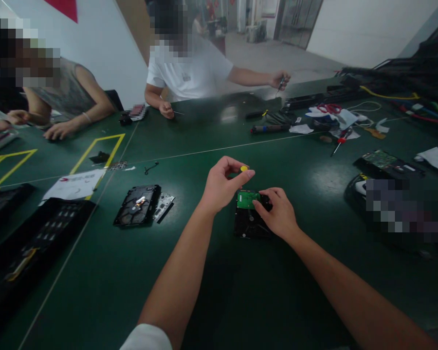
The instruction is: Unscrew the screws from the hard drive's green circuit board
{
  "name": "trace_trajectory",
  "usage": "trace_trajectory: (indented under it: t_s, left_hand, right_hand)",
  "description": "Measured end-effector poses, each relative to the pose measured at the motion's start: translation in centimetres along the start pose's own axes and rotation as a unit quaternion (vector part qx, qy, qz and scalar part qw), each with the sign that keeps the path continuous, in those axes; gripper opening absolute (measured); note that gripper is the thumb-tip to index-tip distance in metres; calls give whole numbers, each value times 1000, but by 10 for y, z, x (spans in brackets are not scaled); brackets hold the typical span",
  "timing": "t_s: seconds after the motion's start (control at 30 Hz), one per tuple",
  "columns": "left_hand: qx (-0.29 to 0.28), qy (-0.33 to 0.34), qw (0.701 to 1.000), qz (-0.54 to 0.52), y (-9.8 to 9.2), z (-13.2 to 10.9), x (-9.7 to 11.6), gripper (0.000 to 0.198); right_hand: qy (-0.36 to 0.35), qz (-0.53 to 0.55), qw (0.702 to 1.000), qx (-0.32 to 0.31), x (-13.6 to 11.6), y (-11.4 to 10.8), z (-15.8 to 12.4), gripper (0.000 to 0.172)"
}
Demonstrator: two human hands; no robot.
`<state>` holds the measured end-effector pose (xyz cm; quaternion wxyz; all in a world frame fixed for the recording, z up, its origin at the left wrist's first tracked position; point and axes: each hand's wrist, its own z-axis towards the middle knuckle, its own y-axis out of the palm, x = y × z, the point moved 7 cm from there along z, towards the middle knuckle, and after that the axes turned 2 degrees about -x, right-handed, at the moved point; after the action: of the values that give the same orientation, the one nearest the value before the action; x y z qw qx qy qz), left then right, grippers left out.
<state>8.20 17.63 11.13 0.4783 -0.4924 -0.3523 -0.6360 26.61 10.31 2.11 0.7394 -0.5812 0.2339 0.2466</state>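
Note:
Between the thumb and fingers of my left hand (222, 182) is a small tool with a round yellow cap (244, 168); the rest of it is hidden by the fingers. It is above the far edge of a black hard drive (246, 226), which lies flat on the table with a green circuit board (245, 200) at its far end. My right hand (279, 211) grips the drive's right side, thumb resting on the board and fingers curled over the far right edge. To the left lies a second hard drive (133, 211), beside a detached circuit board (163, 208).
The green table (190, 272) carries long black casings (44, 248) and a paper sheet (73, 184) at left. At right are a red-handled screwdriver (340, 141), cables (326, 109), and another drive with a board (389, 164). Two co-workers (191, 68) sit across, one holding a screwdriver.

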Motion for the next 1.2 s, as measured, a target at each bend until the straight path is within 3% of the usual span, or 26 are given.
trace_trajectory:
  t_s: [0.27,0.53,0.63,0.87,0.93,1.03,1.2]
  left_hand:
    - [-33,0,999,-32,2,1,1,27]
    - [-15,20,1000,12,-2,3,-1,25]
    - [-16,16,1000,10,-2,3,-2,26]
    - [-21,19,1000,4,-4,3,-2,27]
    - [-21,23,1000,3,-5,3,-1,28]
    - [-17,30,999,2,-6,3,1,27]
    - [-14,25,1000,7,-7,3,0,29]
  right_hand:
    - [-5,-4,1000,-5,2,2,0,39]
    - [-11,-6,1000,-14,-1,-1,1,47]
    - [-37,-8,997,-60,-5,-3,-2,63]
    - [-85,-39,973,-211,-13,-7,-16,129]
    - [-95,-46,963,-247,-13,-8,-21,138]
    - [-112,-55,960,-251,-14,-12,-23,136]
    - [-133,-65,958,-244,-16,-12,-25,111]
